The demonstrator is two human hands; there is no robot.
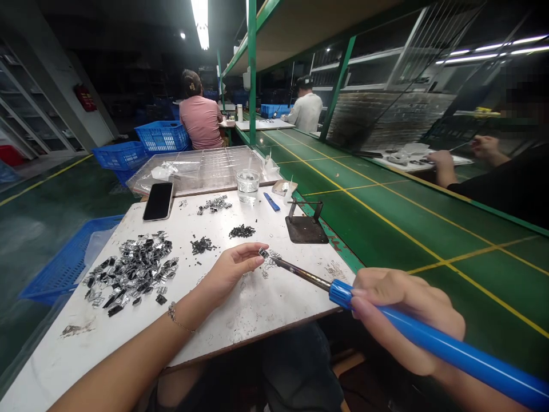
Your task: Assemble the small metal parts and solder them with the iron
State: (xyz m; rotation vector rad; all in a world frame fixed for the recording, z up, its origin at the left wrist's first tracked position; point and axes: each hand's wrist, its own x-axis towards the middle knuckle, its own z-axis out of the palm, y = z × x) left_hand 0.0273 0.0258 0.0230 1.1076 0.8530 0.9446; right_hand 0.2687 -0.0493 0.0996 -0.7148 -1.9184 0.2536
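Between the thumb and fingers of my left hand (234, 266) is a small black-and-silver part (263, 252), pinched above the white board. My right hand (403, 312) is wrapped round the blue handle of a soldering iron (343, 292). The iron's dark tip points left and meets or nearly meets the part; I cannot tell which. Below the tip lies a scatter of tiny metal pieces (269, 262). Two small heaps of black bits, one left (201, 245) and one nearer the middle (242, 231), lie beyond my left hand. A large pile of black-and-silver parts (132, 269) spreads at the left.
A metal stand (306, 229) is at the board's right edge. Farther back are a phone (158, 201), a cup of clear liquid (247, 186), a blue tool (271, 201) and a clear plastic tray (201, 166). Blue crates (68, 257) stand left. Other people sit beyond and at right.
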